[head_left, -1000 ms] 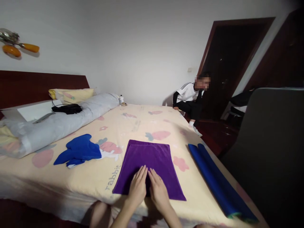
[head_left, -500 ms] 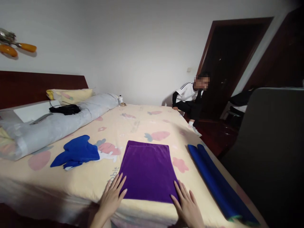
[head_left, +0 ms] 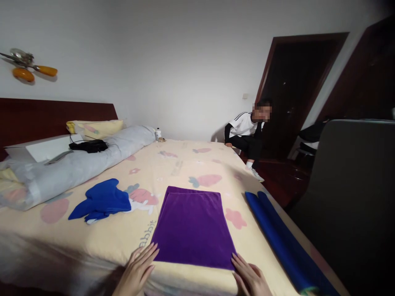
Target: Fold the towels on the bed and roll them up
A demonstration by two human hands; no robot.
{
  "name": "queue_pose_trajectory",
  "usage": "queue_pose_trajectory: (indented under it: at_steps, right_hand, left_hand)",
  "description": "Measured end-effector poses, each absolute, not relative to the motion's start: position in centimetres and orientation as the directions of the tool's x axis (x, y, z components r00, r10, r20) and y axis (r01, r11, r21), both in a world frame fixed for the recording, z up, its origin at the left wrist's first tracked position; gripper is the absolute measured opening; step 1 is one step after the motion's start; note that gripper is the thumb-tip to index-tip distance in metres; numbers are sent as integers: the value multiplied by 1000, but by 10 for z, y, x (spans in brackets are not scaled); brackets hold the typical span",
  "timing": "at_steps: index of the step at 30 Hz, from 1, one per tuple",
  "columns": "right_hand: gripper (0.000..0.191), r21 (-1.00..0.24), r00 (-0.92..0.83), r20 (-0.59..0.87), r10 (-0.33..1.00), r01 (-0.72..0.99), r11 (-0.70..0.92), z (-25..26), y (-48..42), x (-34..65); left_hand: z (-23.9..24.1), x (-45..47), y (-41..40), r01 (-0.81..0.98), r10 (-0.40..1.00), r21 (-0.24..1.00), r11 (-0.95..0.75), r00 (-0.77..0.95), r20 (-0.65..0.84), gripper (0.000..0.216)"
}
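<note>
**Hands drawn back to the near corners of the purple cloth**

Since the earlier frames your hands have slid apart from the middle of the cloth and pulled back toward you. Your left hand [head_left: 137,269] now lies flat on the bed sheet at the lower centre-left of the frame, fingers spread, its fingertips just touching the near left corner of the folded purple cloth [head_left: 193,226]. Your right hand [head_left: 250,279] sits at the lower centre-right, fingers loosely spread and holding nothing, its fingertips at the cloth's near right corner.

That purple cloth lies flat and smooth on the bed [head_left: 185,164], in the lower middle of the frame, close to the near edge. Left of it, well apart, a crumpled blue cloth [head_left: 100,201] rests on the sheet. At the lower right, a long blue roll [head_left: 280,242] lies along the bed's right edge. A rolled grey quilt [head_left: 77,164] runs across the left of the frame, with a black item [head_left: 89,145] on top. Another person [head_left: 247,133] sits by the dark doorway in the upper right.
</note>
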State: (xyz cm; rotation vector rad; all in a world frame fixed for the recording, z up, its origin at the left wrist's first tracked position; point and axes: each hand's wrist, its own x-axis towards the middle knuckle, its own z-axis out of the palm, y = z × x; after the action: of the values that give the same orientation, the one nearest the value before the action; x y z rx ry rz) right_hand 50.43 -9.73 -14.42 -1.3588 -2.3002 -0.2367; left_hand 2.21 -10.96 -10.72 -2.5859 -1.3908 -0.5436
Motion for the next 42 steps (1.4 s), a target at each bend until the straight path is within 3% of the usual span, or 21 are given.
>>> queue_pose_trajectory:
  at_steps: [4, 7, 10, 14, 23, 26, 30, 33, 36, 39, 42]
  right_hand:
    - [29, -71, -363, 515, 776, 885, 460, -131, -90, 499]
    - [38, -162, -298, 510, 807, 888, 430, -106, -65, 448]
    - [51, -257, -375, 378, 846, 835, 486, -80, -28, 374]
    - [56, -303, -401, 168, 901, 848, 434, -72, 17, 321]
    - [68, -265, -129, 90, 988, 953, 149, -97, 36, 423]
    - [70, -258, -74, 78, 994, 962, 92, -96, 40, 430]
    - [67, -271, -158, 109, 981, 945, 182, -91, 51, 396]
    - [59, -292, -346, 115, 931, 884, 365, -86, 62, 356]
    - [58, -306, -437, 105, 893, 840, 447, -84, 75, 330]
    - [56, -304, -423, 94, 901, 850, 430, -84, 92, 333]
    - [60, -289, -302, 64, 951, 907, 307, -85, 108, 361]
  left_hand:
    - [-100, 30, -102, 853, 794, 58, -519, 456, 403, 42]
    - [-87, 77, -74, 865, 813, 114, -489, 405, 418, 47]
    - [-79, 140, -29, 835, 814, 162, -526, 439, 381, 62]
    - [-84, 182, 19, 917, 926, 174, -360, 328, 187, 58]
    - [-94, 72, 33, 971, 975, 111, -211, 201, 89, 55]
    - [-93, 68, 33, 979, 977, 74, -188, 178, 119, 52]
    - [-89, 107, 42, 980, 959, 93, -175, 149, 239, 53]
    - [-89, 147, 60, 945, 939, 131, -298, 266, 218, 59]
    - [-92, 172, 83, 924, 929, 141, -355, 331, 168, 60]
    - [-95, 173, 105, 938, 948, 147, -313, 298, 115, 56]
    - [-95, 154, 119, 971, 980, 142, -193, 183, 82, 57]
